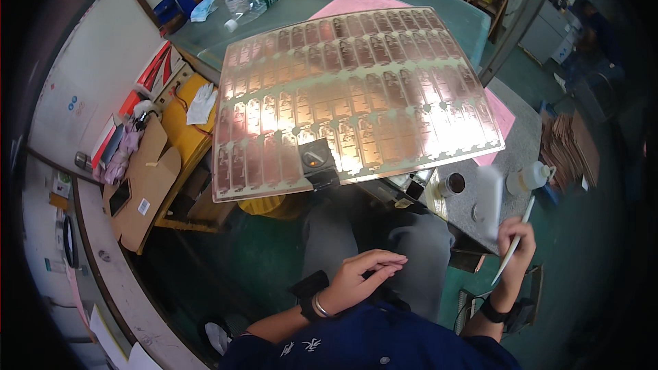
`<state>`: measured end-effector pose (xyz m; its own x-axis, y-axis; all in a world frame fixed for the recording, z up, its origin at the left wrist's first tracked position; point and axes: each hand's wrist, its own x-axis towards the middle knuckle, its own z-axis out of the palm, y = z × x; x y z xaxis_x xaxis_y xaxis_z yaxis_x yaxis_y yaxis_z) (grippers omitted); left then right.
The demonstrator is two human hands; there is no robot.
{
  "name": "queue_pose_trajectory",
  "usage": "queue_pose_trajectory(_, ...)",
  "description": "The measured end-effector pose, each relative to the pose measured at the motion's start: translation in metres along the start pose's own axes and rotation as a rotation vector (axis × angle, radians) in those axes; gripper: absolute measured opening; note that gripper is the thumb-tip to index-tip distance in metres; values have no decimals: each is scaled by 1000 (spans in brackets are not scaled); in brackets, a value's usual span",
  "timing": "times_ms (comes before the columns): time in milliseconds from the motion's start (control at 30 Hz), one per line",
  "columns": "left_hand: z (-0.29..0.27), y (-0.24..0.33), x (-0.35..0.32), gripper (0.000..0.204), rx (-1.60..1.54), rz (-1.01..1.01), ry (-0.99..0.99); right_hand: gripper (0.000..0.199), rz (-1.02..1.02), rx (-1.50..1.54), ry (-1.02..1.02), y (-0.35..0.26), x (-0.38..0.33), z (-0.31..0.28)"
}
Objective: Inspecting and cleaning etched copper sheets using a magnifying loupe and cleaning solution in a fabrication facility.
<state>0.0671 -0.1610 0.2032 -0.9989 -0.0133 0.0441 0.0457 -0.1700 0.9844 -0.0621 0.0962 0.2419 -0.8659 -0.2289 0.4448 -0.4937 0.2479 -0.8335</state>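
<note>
Copper panel (349,96), a large sheet etched with rows of repeated strip patterns, lies tilted across the desk (521,144), its near edge jutting past the desk toward the person's lap. A small black device (317,161) with an orange light sits on that near edge. The right hand (519,238) is closed around a thin white stick-like tool (513,250), held near the desk's right corner, just beside a small dark-topped jar (454,183) and a white squeeze bottle (529,178). The left hand (363,275) rests on the lap with its fingers loosely together, holding nothing, well apart from the panel.

As I judge it, the overhang is the weak point: with neither hand steadying the sheet, a knock from a knee or forearm could tip it off the desk or bend it. The tool's tip could also scratch the copper, and the jar and bottle stand close enough to the working hand to be toppled and spill.
</note>
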Motion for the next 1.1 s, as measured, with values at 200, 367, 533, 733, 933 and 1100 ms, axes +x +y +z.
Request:
queue_pose_trajectory(200,-1,3,-8,29,-424,-28,18,33,-255,-56,-542,-49,-15,73)
queue_pose_trajectory(367,-13,5,-15,22,-390,-19,225,38,-351,13,-654,-58,-19,113)
queue_pose_trajectory(533,-31,0,-21,12,-367,6,431,25,-423,50,-711,-67,-9,122)
queue_pose_trajectory(733,-43,7,-20,14,-334,-35,328,43,-249,249,-793,-58,-15,118)
queue_pose_trajectory(933,-55,9,-19,21,-200,-21,83,46,19,348,-650,-50,-24,120)
queue_pose_trajectory(1100,-54,12,-11,11,-245,-60,73,38,96,478,-657,-46,-19,120)
